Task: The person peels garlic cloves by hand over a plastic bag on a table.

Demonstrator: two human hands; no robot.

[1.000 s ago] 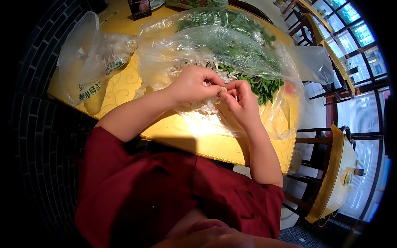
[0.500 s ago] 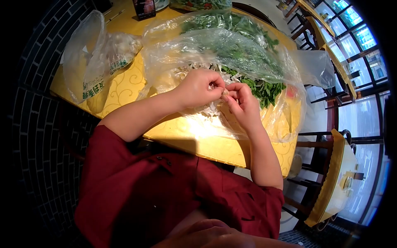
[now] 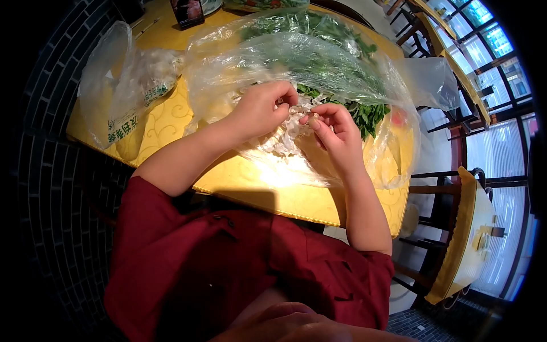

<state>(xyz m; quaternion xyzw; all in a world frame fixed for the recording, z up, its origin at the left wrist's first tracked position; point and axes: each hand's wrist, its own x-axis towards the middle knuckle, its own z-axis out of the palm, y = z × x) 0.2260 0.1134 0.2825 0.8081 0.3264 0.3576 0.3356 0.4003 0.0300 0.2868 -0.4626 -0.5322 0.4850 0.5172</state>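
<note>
Over a heap of pale papery peelings [image 3: 288, 142], both hands are raised close together but apart. My left hand [image 3: 265, 109] has its thumb and fingers pinched; whatever is between them is too small to make out. My right hand [image 3: 336, 131] pinches a small pale piece, possibly a garlic clove [image 3: 308, 118], between thumb and fingers. Green leaves [image 3: 367, 118] lie just behind the peelings, partly under a clear plastic bag [image 3: 273, 54] spread across the table.
At the table's left, a printed clear bag [image 3: 117, 97] holds whitish bulbs [image 3: 162, 62]. A phone-like screen [image 3: 187, 12] stands at the back beside a plate [image 3: 211, 5]. Another table [image 3: 467, 239] and chairs are on the right, a brick wall on the left.
My hands were touching around the small piece and have now parted. My left hand has moved up and to the left, while the piece stays in my right hand.
</note>
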